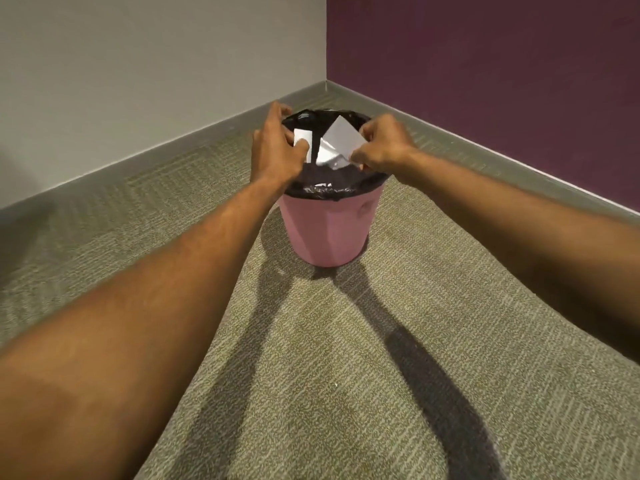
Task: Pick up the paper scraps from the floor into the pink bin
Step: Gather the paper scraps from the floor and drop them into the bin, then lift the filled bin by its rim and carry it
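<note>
Your left hand [277,150] has its fingers pinched on a small white paper scrap [304,137], and your right hand [382,145] grips a larger, creased scrap [334,145]. Both scraps sit over the open mouth of the pink bin [325,230], which stands on the carpeted floor [329,375] near the far corner.

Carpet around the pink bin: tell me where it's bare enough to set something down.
Bare carpet lies in front of the pink bin, between the forearms, and left toward the grey wall. Crowded: the bin mouth, where the left hand, right hand and paper scraps meet.
</note>
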`<state>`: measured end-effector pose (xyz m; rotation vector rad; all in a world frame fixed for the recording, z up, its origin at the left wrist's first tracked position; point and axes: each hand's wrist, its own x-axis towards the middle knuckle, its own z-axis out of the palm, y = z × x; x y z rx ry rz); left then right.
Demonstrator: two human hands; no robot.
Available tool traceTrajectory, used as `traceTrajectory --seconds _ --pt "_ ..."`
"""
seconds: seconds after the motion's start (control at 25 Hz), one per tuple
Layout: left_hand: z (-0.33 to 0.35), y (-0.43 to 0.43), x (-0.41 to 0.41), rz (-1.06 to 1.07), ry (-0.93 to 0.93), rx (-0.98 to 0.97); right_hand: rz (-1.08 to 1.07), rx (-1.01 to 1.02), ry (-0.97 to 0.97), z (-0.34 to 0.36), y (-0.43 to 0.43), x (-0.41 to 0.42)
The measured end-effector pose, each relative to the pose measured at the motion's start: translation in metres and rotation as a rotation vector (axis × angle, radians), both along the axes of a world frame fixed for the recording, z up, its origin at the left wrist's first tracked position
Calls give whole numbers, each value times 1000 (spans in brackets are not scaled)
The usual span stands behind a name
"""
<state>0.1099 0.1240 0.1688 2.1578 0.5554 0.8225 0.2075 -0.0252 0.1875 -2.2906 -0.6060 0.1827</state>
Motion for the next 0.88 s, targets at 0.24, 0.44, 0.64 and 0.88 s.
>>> traceTrajectory --seconds 0.24,0.44,0.64,0.88 --pt "-14 7 8 12 20 52 71 102 30 -15 -1 4" --pt "-17 23 1 140 3 120 -92 210 -116 -22 -14 11" --pt "-22 48 7 299 93 59 -216 139 -184 -31 -30 26" --pt "-32 60 18 328 175 -699 -312 57 -21 -46 -32 51"
